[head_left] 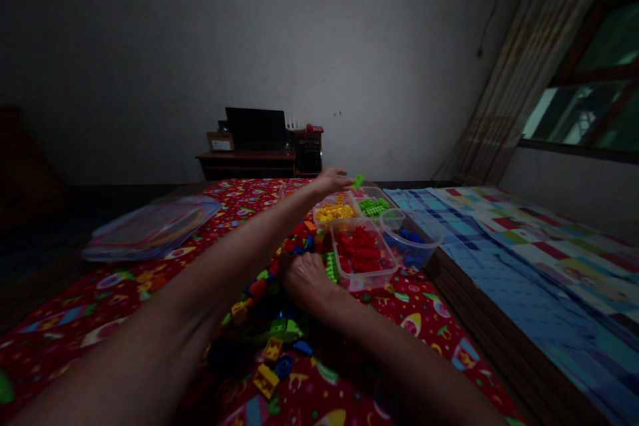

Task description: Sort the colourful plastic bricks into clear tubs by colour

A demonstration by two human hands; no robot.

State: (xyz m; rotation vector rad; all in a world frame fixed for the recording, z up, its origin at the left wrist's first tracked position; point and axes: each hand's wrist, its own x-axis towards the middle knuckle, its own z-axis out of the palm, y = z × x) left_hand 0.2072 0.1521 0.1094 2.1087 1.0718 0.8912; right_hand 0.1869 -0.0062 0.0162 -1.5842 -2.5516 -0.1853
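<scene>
My left hand (333, 181) reaches out over the far boxes. At its fingertips is a light green toy brick (358, 181), above a clear box of green bricks (373, 206). My right hand (305, 274) is curled down into the mixed pile of toy bricks (259, 289), its fingers mostly hidden; what they hold, I cannot make out. Just right of it, a long green brick (331, 267) rests against the clear box of red bricks (360, 249). Yellow bricks (335, 212) fill another box behind, and blue bricks (410, 239) lie in a round tub (433, 243).
Stacked clear lids (150, 229) lie at the left on the red patterned cloth (190, 256). A wooden edge (469, 306) runs along the right, beside a blue checked sheet (499, 293). Against the far wall, a desk (249, 156) carries a dark monitor (255, 128).
</scene>
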